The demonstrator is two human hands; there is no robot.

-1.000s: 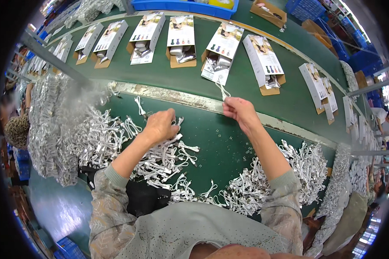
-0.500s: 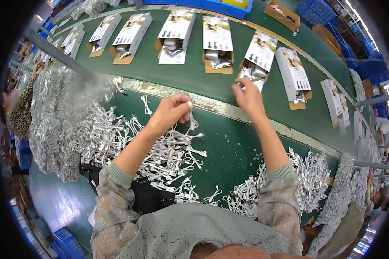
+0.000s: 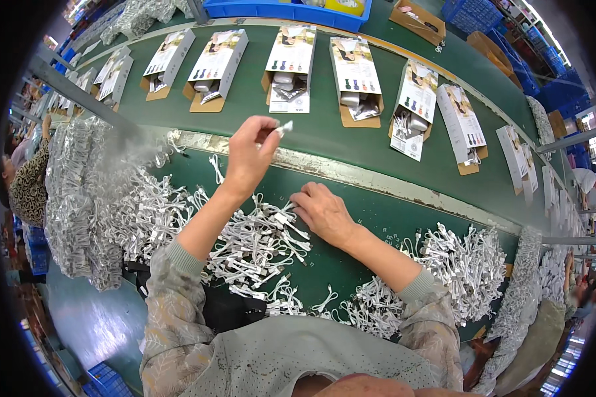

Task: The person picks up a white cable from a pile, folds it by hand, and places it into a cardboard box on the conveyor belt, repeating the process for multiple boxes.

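Note:
My left hand (image 3: pixel 248 155) is raised above the metal ledge at the belt's near side. Its thumb and fingers pinch a short white cable (image 3: pixel 285 128), whose tip sticks out to the right. My right hand (image 3: pixel 324 213) hovers lower, palm down and fingers bent slightly apart, at the right edge of a heap of bundled white cables (image 3: pixel 255 241). Nothing shows in that hand, though its underside is hidden. Beyond both hands, a white printed box (image 3: pixel 291 53) lies with its end flap open, showing a white item and a silvery packet inside.
More open boxes (image 3: pixel 357 69) line the green belt (image 3: pixel 245 139). A second cable heap (image 3: pixel 467 268) lies to the right. Bagged bundles (image 3: pixel 76 198) hang over the left side, near a metal post (image 3: pixel 79 86). A blue tray (image 3: pixel 291 12) stands at the back.
My left hand has risen toward the belt with the cable. My right hand has left the box on the right and come down-left to the cable heap. The boxes appear shifted in view.

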